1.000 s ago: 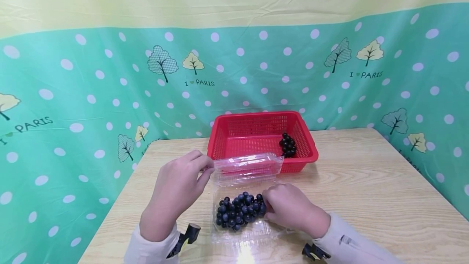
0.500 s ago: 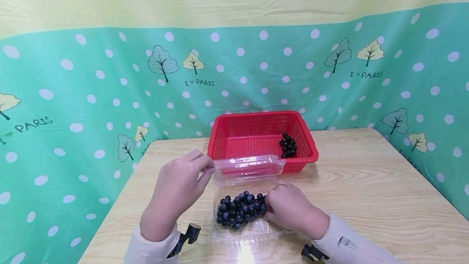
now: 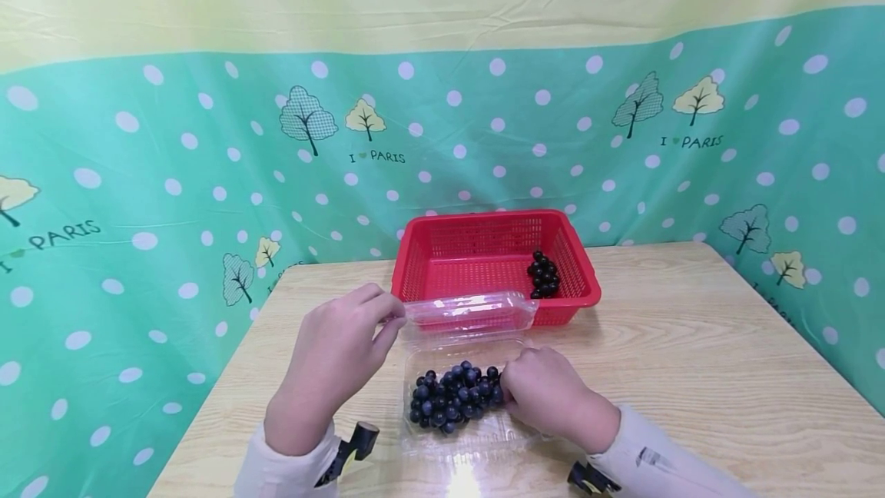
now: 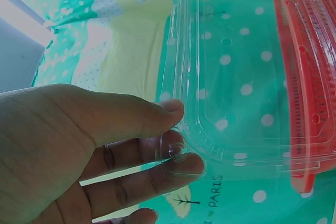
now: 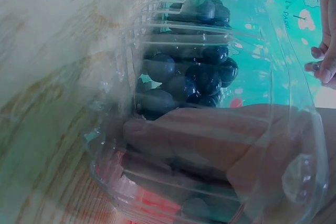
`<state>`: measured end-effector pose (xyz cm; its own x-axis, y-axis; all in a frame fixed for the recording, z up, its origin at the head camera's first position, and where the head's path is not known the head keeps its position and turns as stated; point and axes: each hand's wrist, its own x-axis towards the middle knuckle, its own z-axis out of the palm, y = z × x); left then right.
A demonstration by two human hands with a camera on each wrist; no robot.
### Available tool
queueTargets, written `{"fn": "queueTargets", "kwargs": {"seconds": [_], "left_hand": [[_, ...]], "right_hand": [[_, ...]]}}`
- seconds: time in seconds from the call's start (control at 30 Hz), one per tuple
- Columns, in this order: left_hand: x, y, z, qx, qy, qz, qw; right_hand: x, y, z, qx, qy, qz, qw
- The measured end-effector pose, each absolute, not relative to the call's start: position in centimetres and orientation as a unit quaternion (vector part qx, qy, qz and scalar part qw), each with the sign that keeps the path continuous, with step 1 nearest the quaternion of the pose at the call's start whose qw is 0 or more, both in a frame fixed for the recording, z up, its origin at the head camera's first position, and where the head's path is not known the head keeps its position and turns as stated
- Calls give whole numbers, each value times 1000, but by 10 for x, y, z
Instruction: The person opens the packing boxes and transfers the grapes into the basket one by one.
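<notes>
A clear plastic clamshell box [image 3: 477,440] lies on the table with its hinged lid [image 3: 477,312] raised at the back. My left hand [image 3: 339,360] pinches the lid's left corner; in the left wrist view, the thumb and fingers of that hand [image 4: 121,124] hold the corner tab. Inside the box rests a dark blue bunch of grapes [image 3: 452,398]. My right hand [image 3: 553,394] reaches into the box and grips the bunch's right end. The right wrist view shows these grapes [image 5: 184,72] through the clear wall, with the right fingers [image 5: 184,129] against them, partly blurred by the plastic.
Behind the box stands a red plastic basket [image 3: 401,267], close to the lid. A smaller dark bunch of grapes [image 3: 542,275] lies in its right end. The wooden table [image 3: 677,344] extends to both sides, and a green polka-dot cloth [image 3: 498,137] hangs behind it.
My right hand and the bunch of grapes have shifted very slightly to the right. My left hand stays in place on the lid.
</notes>
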<state>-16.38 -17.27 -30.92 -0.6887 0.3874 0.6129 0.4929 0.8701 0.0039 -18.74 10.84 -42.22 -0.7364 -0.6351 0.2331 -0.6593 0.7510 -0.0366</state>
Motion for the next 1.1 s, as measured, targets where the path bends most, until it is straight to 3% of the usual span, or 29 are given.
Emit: {"fn": "queueTargets", "kwargs": {"seconds": [1.1], "left_hand": [[-163,-174,-309,-235,-915,-86,318]], "right_hand": [[-191,107,-419,351,-920,129,113]]}}
